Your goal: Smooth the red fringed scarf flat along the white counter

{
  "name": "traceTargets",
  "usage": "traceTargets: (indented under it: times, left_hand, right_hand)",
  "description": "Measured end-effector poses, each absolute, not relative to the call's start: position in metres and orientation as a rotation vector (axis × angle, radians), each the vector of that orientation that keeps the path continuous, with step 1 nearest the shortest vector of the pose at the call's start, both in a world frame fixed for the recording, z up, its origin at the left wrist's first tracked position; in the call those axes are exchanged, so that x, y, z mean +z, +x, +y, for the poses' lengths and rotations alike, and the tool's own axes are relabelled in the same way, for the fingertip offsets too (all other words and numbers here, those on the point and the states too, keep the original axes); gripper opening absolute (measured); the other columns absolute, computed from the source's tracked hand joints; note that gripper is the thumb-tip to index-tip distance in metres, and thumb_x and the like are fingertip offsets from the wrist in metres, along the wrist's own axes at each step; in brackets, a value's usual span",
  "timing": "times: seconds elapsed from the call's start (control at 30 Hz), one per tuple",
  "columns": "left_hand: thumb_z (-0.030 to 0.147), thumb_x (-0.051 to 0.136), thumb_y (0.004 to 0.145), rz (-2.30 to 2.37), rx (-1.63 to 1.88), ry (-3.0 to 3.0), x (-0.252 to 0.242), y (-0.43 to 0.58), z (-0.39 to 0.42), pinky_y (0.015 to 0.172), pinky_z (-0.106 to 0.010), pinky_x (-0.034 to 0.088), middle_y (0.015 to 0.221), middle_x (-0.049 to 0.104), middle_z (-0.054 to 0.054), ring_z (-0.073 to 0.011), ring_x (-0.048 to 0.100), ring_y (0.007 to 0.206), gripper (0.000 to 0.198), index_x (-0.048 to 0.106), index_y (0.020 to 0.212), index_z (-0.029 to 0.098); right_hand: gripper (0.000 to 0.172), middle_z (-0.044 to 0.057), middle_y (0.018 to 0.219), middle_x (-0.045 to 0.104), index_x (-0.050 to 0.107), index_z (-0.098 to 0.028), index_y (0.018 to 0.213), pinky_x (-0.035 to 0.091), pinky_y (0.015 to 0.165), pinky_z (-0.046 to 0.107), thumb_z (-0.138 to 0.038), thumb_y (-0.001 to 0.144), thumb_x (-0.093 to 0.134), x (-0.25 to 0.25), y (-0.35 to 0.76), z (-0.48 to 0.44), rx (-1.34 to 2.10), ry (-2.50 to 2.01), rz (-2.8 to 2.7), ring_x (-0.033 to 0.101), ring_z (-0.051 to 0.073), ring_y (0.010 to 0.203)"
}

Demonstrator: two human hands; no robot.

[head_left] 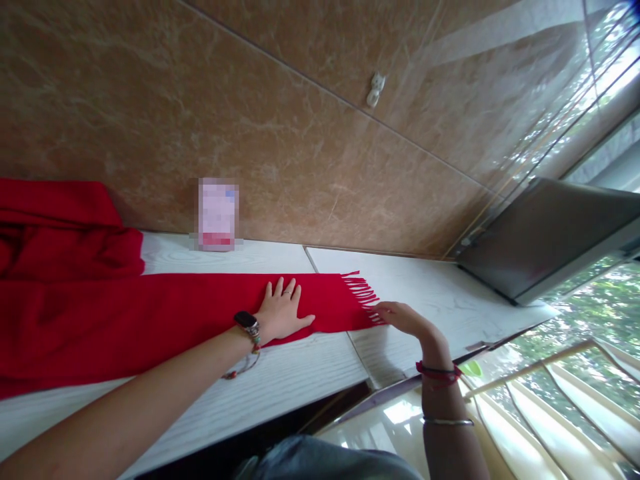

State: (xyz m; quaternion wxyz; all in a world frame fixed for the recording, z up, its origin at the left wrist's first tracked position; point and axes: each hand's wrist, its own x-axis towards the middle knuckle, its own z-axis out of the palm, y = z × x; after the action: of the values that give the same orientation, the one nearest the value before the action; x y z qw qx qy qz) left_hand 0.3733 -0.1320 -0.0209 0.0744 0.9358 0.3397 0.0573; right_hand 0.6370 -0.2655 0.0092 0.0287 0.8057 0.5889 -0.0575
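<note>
A long red scarf [150,317] lies stretched across a white wood-grain table [280,387], its fringe [363,293] at the right end. My left hand [283,312] rests flat on the scarf near that end, fingers spread; the wrist carries a dark watch and a beaded bracelet. My right hand [400,315] touches the lower corner of the fringe with its fingers curled together on the tassels. Red cord bracelets and a metal bangle circle the right wrist.
More red fabric [60,230] is bunched at the far left against the brown marble wall [280,133]. A small blurred card [218,215] stands by the wall. A grey laptop [545,237] sits at the right, with a window and blinds beyond.
</note>
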Motion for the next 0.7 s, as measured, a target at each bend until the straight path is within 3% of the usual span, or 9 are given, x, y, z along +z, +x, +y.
traceTargets:
  times: [0.17, 0.33, 0.43, 0.5, 0.6, 0.7]
  left_hand:
    - [0.064, 0.033, 0.077, 1.016, 0.165, 2.810, -0.019, 0.372, -0.133, 0.102, -0.053, 0.012, 0.143, 0.020, -0.015, -0.0376, 0.011, 0.131, 0.080, 0.031, 0.135, 0.010]
    - [0.062, 0.033, 0.079, 0.994, 0.200, 2.864, -0.017, 0.370, -0.135, 0.101, -0.052, 0.015, 0.143, 0.023, -0.016, -0.0374, 0.014, 0.130, 0.076, 0.032, 0.134, 0.009]
    - [0.057, 0.034, 0.082, 0.829, 0.331, 3.011, -0.009, 0.368, -0.142, 0.101, -0.047, 0.020, 0.137, 0.035, -0.015, -0.0326, 0.024, 0.127, 0.065, 0.038, 0.131, 0.014]
    - [0.055, 0.039, 0.082, 0.610, 0.375, 3.109, -0.001, 0.367, -0.148, 0.096, -0.041, 0.030, 0.128, 0.045, -0.015, -0.0294, 0.038, 0.119, 0.060, 0.043, 0.127, 0.016]
    - [0.042, 0.049, 0.082, 0.331, 0.297, 3.196, 0.008, 0.364, -0.157, 0.080, -0.035, 0.042, 0.110, 0.056, -0.013, -0.0258, 0.053, 0.100, 0.043, 0.051, 0.116, 0.017]
    - [0.017, 0.049, 0.082, 0.237, 0.192, 3.253, 0.011, 0.360, -0.160, 0.069, -0.031, 0.045, 0.098, 0.059, -0.010, -0.0225, 0.057, 0.089, 0.028, 0.054, 0.110, 0.018]
  right_hand:
    - [0.030, 0.013, 0.092, 0.068, 0.067, -0.012, 0.089, 0.044, 0.075, 0.029, -0.010, 0.079, 0.039, 0.008, 0.658, -0.272, 0.001, 2.571, 1.550, 0.062, 0.021, 0.083]
    - [0.031, 0.007, 0.096, 0.067, 0.063, -0.016, 0.101, 0.044, 0.078, 0.026, -0.014, 0.080, 0.040, 0.023, 0.637, -0.270, 0.045, 2.610, 1.905, 0.061, 0.017, 0.086]
    - [0.029, 0.005, 0.095, 0.067, 0.064, -0.018, 0.098, 0.045, 0.075, 0.024, -0.012, 0.076, 0.045, 0.024, 0.616, -0.262, -0.111, 2.471, 2.208, 0.061, 0.015, 0.082]
    - [0.029, 0.006, 0.096, 0.067, 0.065, -0.017, 0.095, 0.045, 0.076, 0.025, -0.010, 0.073, 0.048, 0.022, 0.607, -0.259, -0.189, 2.376, 2.284, 0.060, 0.015, 0.083]
    - [0.030, 0.006, 0.094, 0.067, 0.066, -0.016, 0.092, 0.045, 0.079, 0.027, -0.007, 0.069, 0.050, 0.015, 0.604, -0.260, -0.172, 2.289, 2.313, 0.060, 0.016, 0.085]
    - [0.032, 0.007, 0.094, 0.067, 0.066, -0.016, 0.094, 0.045, 0.080, 0.028, -0.006, 0.071, 0.047, 0.009, 0.607, -0.264, -0.096, 2.263, 2.342, 0.059, 0.017, 0.086]
